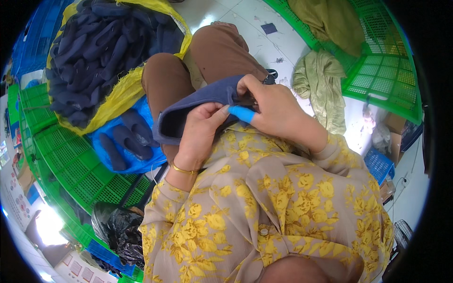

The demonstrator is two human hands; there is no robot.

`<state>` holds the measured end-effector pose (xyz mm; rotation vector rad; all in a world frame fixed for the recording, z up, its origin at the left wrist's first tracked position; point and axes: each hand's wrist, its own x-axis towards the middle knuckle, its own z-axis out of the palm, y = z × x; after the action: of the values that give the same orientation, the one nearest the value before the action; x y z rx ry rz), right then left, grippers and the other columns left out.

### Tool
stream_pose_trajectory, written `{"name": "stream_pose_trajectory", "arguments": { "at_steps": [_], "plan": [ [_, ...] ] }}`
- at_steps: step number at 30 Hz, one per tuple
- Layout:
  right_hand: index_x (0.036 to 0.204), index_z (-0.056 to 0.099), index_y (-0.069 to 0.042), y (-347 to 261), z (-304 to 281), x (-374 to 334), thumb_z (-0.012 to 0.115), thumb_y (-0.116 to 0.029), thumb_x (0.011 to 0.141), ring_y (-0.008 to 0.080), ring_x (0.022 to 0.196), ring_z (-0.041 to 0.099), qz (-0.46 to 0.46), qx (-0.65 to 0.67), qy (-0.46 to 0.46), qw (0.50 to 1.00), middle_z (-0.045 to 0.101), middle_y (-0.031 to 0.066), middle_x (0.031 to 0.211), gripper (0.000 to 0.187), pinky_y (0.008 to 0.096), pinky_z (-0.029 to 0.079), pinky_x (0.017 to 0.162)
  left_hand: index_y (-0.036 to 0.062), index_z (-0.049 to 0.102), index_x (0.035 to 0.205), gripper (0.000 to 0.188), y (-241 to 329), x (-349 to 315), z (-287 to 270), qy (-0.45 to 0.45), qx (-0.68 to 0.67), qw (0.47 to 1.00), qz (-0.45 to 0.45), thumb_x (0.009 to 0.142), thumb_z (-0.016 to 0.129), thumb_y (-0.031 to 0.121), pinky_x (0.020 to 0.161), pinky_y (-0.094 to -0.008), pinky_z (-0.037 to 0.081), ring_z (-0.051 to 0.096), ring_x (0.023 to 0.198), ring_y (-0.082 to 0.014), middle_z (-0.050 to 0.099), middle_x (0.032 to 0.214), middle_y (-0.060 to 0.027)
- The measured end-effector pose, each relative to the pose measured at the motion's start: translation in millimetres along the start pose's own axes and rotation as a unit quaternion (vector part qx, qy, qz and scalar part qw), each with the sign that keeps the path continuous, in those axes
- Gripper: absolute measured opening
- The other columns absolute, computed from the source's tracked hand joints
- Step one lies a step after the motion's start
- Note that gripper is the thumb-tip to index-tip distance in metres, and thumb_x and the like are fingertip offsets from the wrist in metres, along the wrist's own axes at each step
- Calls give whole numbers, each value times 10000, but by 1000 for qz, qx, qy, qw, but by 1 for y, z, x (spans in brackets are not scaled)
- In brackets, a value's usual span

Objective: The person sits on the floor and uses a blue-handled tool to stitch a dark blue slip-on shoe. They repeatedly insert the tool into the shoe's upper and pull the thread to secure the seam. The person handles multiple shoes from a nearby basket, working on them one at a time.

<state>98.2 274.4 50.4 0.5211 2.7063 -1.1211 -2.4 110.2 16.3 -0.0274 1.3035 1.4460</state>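
Note:
A navy cloth shoe (198, 102) lies across my lap, its hollow opening facing my left. My left hand (200, 125) pinches the rim of the shoe between thumb and fingers. On the other side my right hand (278, 106) is closed over the shoe's narrower end, and a blue wrap (243, 114) covers one of its digits. The tips of both hands nearly meet at the shoe's edge. Something dark shows inside my right hand's curl, and a black looped piece (271, 76) sticks out past its knuckles; I cannot tell its kind.
A yellow-edged sack (186, 35) full of navy cloth shoes (101, 52) stands at the far left. Several more lie on blue plastic (106, 141) beside my leg. Green crates (71, 162) flank the left; another green crate (382, 80) and olive cloth (323, 85) are at right.

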Motion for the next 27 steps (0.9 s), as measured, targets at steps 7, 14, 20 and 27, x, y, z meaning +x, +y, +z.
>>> {"name": "stream_pose_trajectory", "arguments": {
  "at_steps": [7, 14, 20, 27],
  "plan": [
    [1257, 354, -110, -3, 21, 2, 628, -117, 779, 403, 697, 652, -26, 40, 12, 999, 657, 210, 772, 552, 490, 503, 622, -2, 664, 966, 84, -5, 2, -2, 6, -29, 1000, 4, 922, 627, 59, 721, -202, 465, 567, 754, -55, 672, 889, -11],
    [1121, 568, -107, 2, -29, -2, 601, -67, 825, 326, 810, 643, -96, 33, 48, 994, 648, 96, 947, 300, 413, 505, 654, 1, 675, 996, 107, -3, -2, -7, -20, -27, 999, -2, 898, 641, 26, 776, -229, 501, 622, 810, -93, 689, 924, -34],
    [896, 654, -99, -29, -22, 5, 654, -63, 733, 274, 715, 651, -249, -106, 70, 960, 589, 48, 941, 167, 363, 515, 587, -15, 675, 1029, 156, -5, -1, -11, -44, -50, 998, 15, 876, 656, 1, 838, -269, 526, 657, 893, -125, 701, 1003, -67],
    [906, 655, -86, -26, -14, 17, 642, -78, 749, 276, 651, 637, -274, -193, -48, 941, 588, 65, 941, 158, 373, 516, 560, -46, 659, 1098, 223, -9, -4, -14, -52, -16, 998, 21, 878, 630, -19, 852, -248, 506, 631, 931, -111, 682, 1063, -73]
  ]
}}
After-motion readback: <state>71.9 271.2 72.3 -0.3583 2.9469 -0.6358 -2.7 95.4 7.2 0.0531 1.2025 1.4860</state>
